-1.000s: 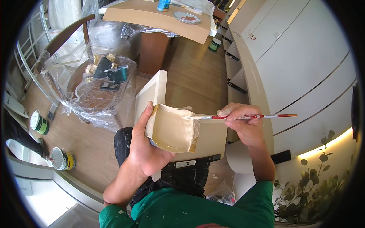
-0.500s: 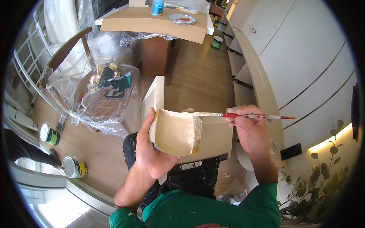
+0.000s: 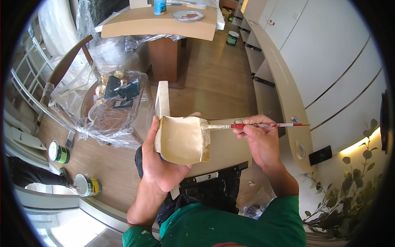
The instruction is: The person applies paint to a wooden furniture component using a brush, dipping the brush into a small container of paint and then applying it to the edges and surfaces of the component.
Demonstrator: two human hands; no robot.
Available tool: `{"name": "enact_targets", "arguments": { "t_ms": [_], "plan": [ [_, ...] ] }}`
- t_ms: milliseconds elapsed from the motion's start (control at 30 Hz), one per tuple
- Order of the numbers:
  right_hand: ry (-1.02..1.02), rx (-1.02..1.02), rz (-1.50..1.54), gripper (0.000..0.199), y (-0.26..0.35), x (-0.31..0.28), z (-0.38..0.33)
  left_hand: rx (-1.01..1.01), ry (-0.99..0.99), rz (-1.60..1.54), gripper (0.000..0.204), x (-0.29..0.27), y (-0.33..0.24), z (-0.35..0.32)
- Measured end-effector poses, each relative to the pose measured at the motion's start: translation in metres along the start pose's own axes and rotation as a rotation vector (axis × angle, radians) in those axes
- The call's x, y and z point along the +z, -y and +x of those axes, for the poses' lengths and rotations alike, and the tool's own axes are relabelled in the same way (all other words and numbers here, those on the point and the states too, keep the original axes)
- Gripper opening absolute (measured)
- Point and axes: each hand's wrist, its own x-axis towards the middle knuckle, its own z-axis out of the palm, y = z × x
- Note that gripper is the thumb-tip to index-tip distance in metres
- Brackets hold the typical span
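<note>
In my left hand (image 3: 158, 171) rests a squarish, open tub of cream paint (image 3: 181, 140), its right rim crusted with paint. My fingers wrap its left side and underside. A thin paintbrush (image 3: 242, 126) with a red handle is pinched in my right hand (image 3: 263, 142), held nearly level. Its paint-coated bristles meet the tub's right rim. Below both hands lies a beige panel (image 3: 230, 150), with a black strip (image 3: 218, 175) along its near edge. A pale upright board (image 3: 163, 99) stands just beyond the tub.
A plastic-wrapped chair (image 3: 111, 119) stands at left, dark pieces on its seat. Paint cans (image 3: 84, 185) sit on the floor near another person's leg (image 3: 37, 171). Ahead is a cardboard-topped table (image 3: 160, 26). A long counter (image 3: 284, 94) runs along the right, with a phone (image 3: 320, 155) beside it.
The brush has slid a little nearer to me along the tub's right rim. The whole view has shifted slightly; both hands keep their grips.
</note>
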Motion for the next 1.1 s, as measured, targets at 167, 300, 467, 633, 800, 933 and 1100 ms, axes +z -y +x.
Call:
{"name": "enact_targets", "arguments": {
  "t_ms": [167, 300, 467, 633, 800, 933, 1100],
  "plan": [
    [0.0, 0.039, 0.001, 0.014, 0.002, 0.0, -0.007, 0.021, -0.011, 0.04, 0.08, -0.001, -0.001, 0.002],
    [0.014, 0.057, -0.015, 0.012, 0.004, 0.0, -0.014, 0.01, -0.013, 0.038, 0.08, -0.002, -0.001, 0.004],
    [0.023, 0.068, -0.03, 0.011, 0.008, 0.002, -0.021, 0.01, 0.004, 0.052, 0.081, -0.003, 0.0, 0.004],
    [-0.069, -0.078, -0.09, 0.011, 0.016, 0.003, -0.004, -0.009, 0.0, 0.072, 0.081, 0.0, 0.003, 0.003],
    [0.057, -0.127, -0.187, 0.011, 0.022, 0.002, -0.004, 0.019, -0.029, 0.06, 0.08, 0.003, 0.006, 0.004],
    [0.152, -0.087, -0.174, 0.014, 0.036, 0.005, -0.013, 0.04, -0.05, 0.082, 0.081, 0.001, 0.007, 0.005],
    [0.151, -0.221, -0.24, 0.014, 0.055, 0.01, 0.003, 0.0, -0.06, 0.156, 0.08, -0.001, 0.008, 0.006]
  ]
}}
